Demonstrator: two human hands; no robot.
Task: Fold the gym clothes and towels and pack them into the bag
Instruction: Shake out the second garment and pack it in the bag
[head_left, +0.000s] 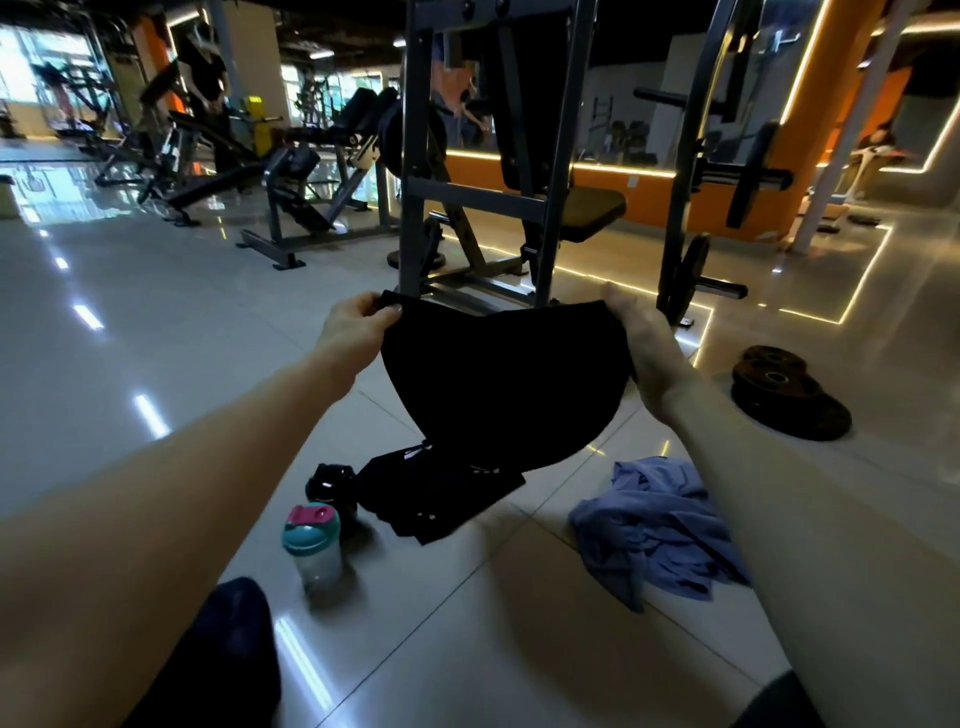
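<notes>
Both hands are gripping the black garment (498, 379) by its upper edge and holding it up in the air, clear of the floor (467, 623). Left hand (358, 322) is pinching the left top corner between thumb and curled fingers. Right hand (641, 348) is holding the right top corner, thumb showing over the hem, fingers mostly hidden behind the cloth. Garment's long axis is running left to right between the two grips, with the top edge sagging slightly in the middle and the body hanging down in a rounded curve. Both grips are sitting at about the same height and reach, so neither hand is nearer to the work. Judgement: the fold is turning on this span, with one corner needing to be brought across to the other, or the cloth needing to be lowered flat first. Beneath the hanging hem a dark bundle (441, 493) is lying on the floor; cannot tell whether it is the bag or folded clothing. Blue cloth (660, 525) is lying crumpled on the floor to the right of the bundle, beside the right forearm, apparently unfolded. Shaker bottle (311, 545) is standing near the bundle on its left. Weight plates (789, 389) are lying well apart on the right. Judgement: task is looking early, folding of this piece not yet begun.
</notes>
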